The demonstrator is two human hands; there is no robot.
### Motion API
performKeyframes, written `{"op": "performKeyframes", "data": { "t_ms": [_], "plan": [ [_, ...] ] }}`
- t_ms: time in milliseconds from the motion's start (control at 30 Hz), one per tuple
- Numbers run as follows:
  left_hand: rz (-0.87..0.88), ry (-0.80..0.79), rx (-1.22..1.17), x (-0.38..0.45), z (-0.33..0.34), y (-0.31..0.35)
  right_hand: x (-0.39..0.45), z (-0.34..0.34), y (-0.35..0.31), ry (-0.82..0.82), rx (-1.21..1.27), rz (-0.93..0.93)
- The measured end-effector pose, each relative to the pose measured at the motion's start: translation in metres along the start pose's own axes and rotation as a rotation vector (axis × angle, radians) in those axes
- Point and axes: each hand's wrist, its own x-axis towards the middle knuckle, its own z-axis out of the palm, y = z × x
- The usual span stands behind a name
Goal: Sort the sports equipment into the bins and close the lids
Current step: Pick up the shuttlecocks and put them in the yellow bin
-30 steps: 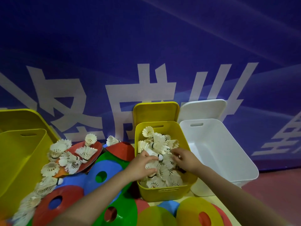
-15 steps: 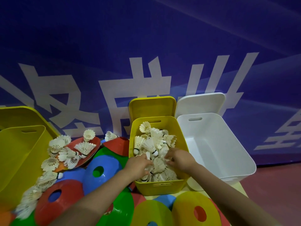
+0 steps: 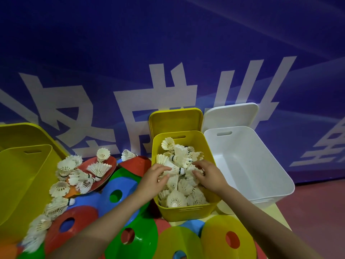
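Both hands are inside the small yellow bin (image 3: 183, 212), which is heaped with white shuttlecocks (image 3: 179, 165). The left hand (image 3: 154, 179) rests over the near-left part of the heap, fingers curled around a shuttlecock's feather skirt. The right hand (image 3: 209, 173) lies on the right part of the heap, fingers bent down among the shuttlecocks; whether it actually grips one I cannot tell.

The bin's yellow lid (image 3: 175, 120) stands upright behind it against the blue banner (image 3: 168, 43). Just right of it sits a white bin (image 3: 261, 165), its white lid (image 3: 230, 115) likewise propped behind it. At far left stands a larger yellow bin (image 3: 22, 174).

More shuttlecocks (image 3: 74, 174) lie scattered between the large yellow bin and the small one, on top of flat cones (image 3: 119, 193) in red, blue, green and yellow. Further cones lie in front of the small bin.
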Motion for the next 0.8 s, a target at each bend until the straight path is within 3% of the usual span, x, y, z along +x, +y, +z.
{"op": "performKeyframes", "data": {
  "t_ms": [267, 533, 733, 800],
  "plan": [
    [-0.066, 0.133, -0.090, -0.013, -0.062, -0.045, 0.033, 0.032, -0.077, 0.054, 0.175, -0.054],
    [-0.267, 0.308, 0.071, -0.039, -0.154, -0.131, 0.085, 0.086, -0.168, -0.001, 0.214, -0.070],
    [-0.585, 0.157, 0.117, -0.060, -0.190, -0.196, 0.125, 0.134, -0.191, -0.096, 0.153, 0.031],
    [-0.614, 0.087, 0.129, -0.067, -0.189, -0.209, 0.138, 0.149, -0.194, -0.107, 0.126, 0.075]
  ]
}}
